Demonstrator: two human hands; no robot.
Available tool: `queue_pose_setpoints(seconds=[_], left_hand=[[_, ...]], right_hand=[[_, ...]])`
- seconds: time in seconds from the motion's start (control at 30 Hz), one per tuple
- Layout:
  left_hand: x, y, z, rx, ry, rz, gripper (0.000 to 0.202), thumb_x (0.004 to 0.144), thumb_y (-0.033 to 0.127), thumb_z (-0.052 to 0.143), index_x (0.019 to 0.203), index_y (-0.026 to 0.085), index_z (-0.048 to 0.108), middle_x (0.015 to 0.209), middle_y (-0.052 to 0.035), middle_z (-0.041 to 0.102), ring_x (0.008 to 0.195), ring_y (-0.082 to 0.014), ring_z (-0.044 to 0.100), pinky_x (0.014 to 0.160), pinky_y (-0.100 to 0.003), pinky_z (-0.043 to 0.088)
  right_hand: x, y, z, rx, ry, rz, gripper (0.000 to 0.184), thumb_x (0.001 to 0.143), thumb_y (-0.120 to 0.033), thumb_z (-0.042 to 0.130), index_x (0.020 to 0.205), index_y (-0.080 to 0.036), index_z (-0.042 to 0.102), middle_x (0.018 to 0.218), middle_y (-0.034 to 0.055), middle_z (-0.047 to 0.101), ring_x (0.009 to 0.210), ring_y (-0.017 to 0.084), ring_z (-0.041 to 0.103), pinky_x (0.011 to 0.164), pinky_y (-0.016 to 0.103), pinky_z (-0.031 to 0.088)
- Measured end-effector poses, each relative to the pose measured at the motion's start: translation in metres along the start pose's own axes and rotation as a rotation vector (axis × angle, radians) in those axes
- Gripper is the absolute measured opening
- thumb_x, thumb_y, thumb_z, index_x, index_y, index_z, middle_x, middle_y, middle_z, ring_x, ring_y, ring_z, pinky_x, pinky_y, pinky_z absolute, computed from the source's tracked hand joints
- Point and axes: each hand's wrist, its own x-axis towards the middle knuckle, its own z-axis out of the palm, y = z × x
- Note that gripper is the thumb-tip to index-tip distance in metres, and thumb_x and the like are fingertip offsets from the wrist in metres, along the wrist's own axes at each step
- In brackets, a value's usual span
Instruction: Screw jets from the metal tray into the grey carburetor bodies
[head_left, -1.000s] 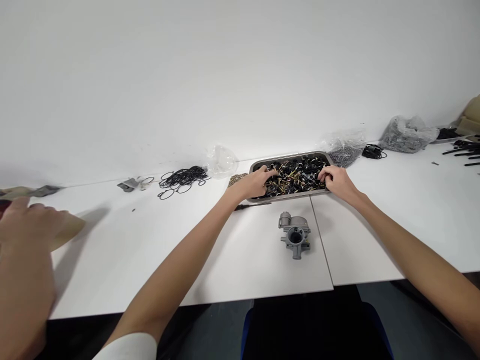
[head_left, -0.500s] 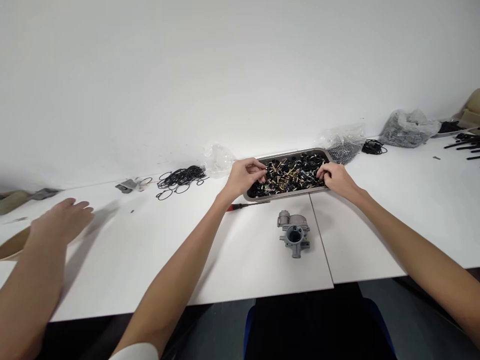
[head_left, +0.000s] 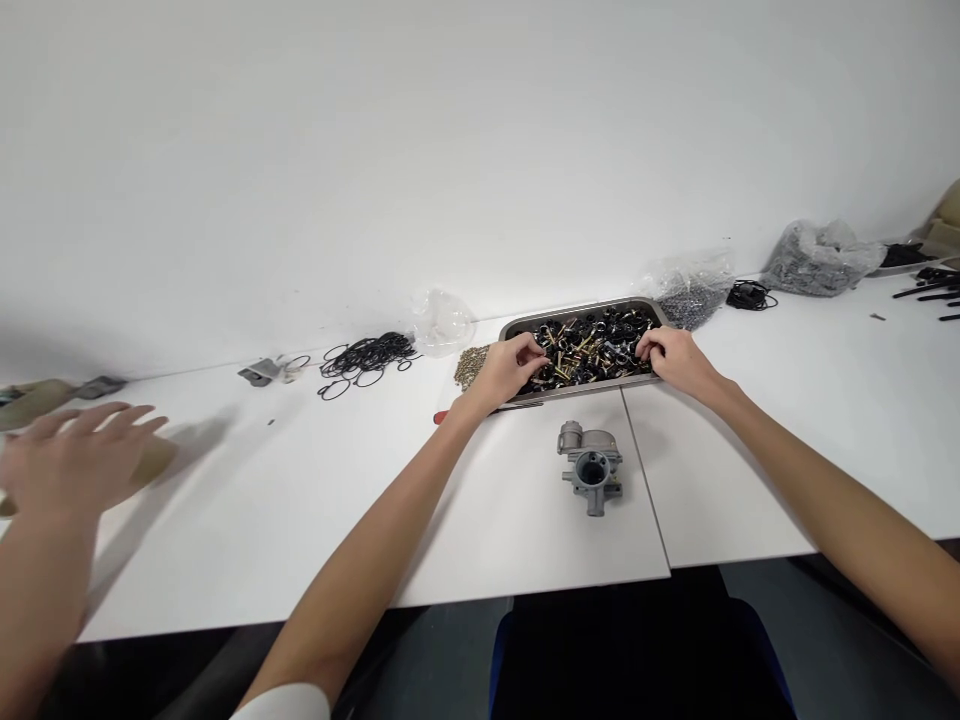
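My left hand (head_left: 511, 369) is over the left end of a metal tray (head_left: 517, 326), its thumb and fingers drawn together in a pinch. Whatever lies between those fingertips is too small to make out. At the tray's right end, my right hand (head_left: 673, 358) has its fingers curled down among the parts, and their tips are partly hidden. The tray is filled with small black parts and brass-coloured pins (head_left: 581, 345). In front of it, a grey metal carburetor (head_left: 592, 468) stands on the white table. A screwdriver with a red handle (head_left: 440, 416) lies partly behind my left wrist.
Another person's hand (head_left: 79, 455) reaches over the table at left. Black rubber rings (head_left: 366, 358), a clear plastic bag (head_left: 442, 322) and small brass-coloured parts (head_left: 470, 367) lie left of the tray. Bags of grey parts (head_left: 821, 260) line the wall at right.
My left hand has moved a little right and down over the tray, uncovering the small brass-coloured parts. My right hand has hardly moved. The other person's hand has shifted left.
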Motion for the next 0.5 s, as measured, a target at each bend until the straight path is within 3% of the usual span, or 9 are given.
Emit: queue_pose_setpoints(seconds=[0.13, 0.3, 0.5], left_hand=[[-0.005, -0.004, 0.002, -0.011, 0.048, 0.018, 0.017, 0.087, 0.03, 0.066, 0.077, 0.021, 0.056, 0.076, -0.0026, 0.073, 0.071, -0.0164, 0.069, 0.075, -0.033, 0.059], [-0.008, -0.004, 0.01, 0.009, 0.131, 0.068, 0.015, 0.089, 0.032, 0.061, 0.078, 0.022, 0.059, 0.083, -0.0029, 0.077, 0.076, -0.016, 0.072, 0.076, -0.031, 0.06], [-0.005, -0.005, 0.011, 0.058, 0.1, 0.101, 0.012, 0.09, 0.029, 0.062, 0.08, 0.022, 0.059, 0.086, -0.0039, 0.077, 0.082, -0.0167, 0.072, 0.081, -0.032, 0.059]], right_hand=[[-0.001, 0.0, 0.0, -0.006, -0.014, 0.009, 0.032, 0.081, -0.001, 0.043, 0.082, -0.016, 0.071, 0.089, 0.0065, 0.075, 0.08, 0.018, 0.065, 0.078, 0.03, 0.047], [-0.001, 0.001, -0.001, -0.005, -0.005, -0.017, 0.031, 0.082, -0.003, 0.044, 0.081, -0.016, 0.071, 0.087, 0.0064, 0.074, 0.08, 0.018, 0.065, 0.076, 0.03, 0.046], [-0.001, -0.001, -0.001, -0.012, -0.016, 0.0, 0.031, 0.083, -0.002, 0.043, 0.081, -0.016, 0.071, 0.089, 0.0065, 0.074, 0.08, 0.018, 0.065, 0.077, 0.029, 0.046]])
